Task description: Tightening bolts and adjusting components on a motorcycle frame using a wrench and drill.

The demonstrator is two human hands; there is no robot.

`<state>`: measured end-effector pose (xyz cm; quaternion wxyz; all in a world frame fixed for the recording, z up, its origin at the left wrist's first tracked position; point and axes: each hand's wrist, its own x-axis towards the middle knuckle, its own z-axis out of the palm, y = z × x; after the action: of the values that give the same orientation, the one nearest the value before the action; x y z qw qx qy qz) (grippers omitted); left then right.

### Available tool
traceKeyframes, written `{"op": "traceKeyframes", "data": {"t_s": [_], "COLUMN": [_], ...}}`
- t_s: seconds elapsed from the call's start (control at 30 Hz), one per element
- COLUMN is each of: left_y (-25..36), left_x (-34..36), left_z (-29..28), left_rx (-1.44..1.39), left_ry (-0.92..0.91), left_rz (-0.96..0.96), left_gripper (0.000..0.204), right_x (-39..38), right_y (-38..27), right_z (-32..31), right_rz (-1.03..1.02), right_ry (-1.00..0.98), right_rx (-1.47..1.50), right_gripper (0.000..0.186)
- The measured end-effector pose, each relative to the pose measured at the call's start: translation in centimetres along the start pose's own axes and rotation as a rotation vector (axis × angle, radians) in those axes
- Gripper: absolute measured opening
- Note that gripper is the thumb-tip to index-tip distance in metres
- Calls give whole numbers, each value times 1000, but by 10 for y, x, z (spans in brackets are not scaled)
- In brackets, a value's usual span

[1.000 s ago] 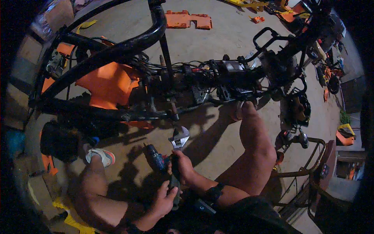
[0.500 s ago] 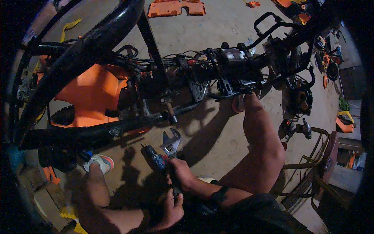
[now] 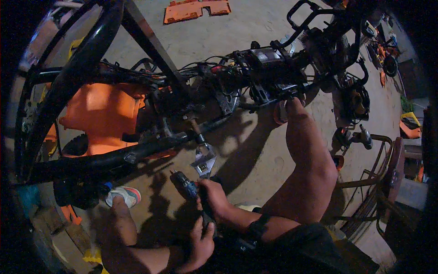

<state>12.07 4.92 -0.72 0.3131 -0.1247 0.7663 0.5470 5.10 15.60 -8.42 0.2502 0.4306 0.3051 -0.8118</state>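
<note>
Adjustable wrench (image 3: 204, 162) in a two-handed grip, seen from above: the steel head points away from the person, its open jaws directed at the end of a stub (image 3: 196, 129) that projects from a black tubular frame (image 3: 109, 162) (whether metal meets metal cannot be told). The right hand (image 3: 213, 197) is clamped around the dark handle just below the head, its forearm entering from the lower right and bearing a dark wristband (image 3: 258, 227). The left hand (image 3: 201, 242) is closed on the lower part of the same handle, thumb uppermost, near the right hand but apart from it. Just left of the wrench lies a drill (image 3: 185, 185), chuck pointing up and to the left; its rear is hidden by the right hand. The frame extends across the view, carrying cables (image 3: 191, 71) along its middle; an orange panel (image 3: 96, 116) shows at its left part. Beyond the frame, a flat orange piece (image 3: 196, 10) lies on the concrete floor (image 3: 246, 176). The person's bare legs flank the tools, and a light shoe (image 3: 123, 196) is visible below the frame at left.
</note>
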Motion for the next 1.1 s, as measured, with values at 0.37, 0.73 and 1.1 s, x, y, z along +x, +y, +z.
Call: {"op": "traceKeyframes", "data": {"t_s": [0.37, 0.73, 1.1], "left_y": [-5, -6, -60], "left_x": [10, 26, 37], "left_z": [4, 15, 15], "left_rx": [60, -84, 106], "left_ry": [34, 134, 54], "left_rz": [-15, -171, -80], "left_gripper": [35, 38, 51], "right_x": [20, 30, 13], "right_y": [-1, -5, -8], "right_z": [-3, -1, 2], "right_rz": [-98, -107, -180], "right_ry": [-3, -10, 140], "right_rx": [-77, -66, -85], "right_gripper": [30, 31, 28]}}
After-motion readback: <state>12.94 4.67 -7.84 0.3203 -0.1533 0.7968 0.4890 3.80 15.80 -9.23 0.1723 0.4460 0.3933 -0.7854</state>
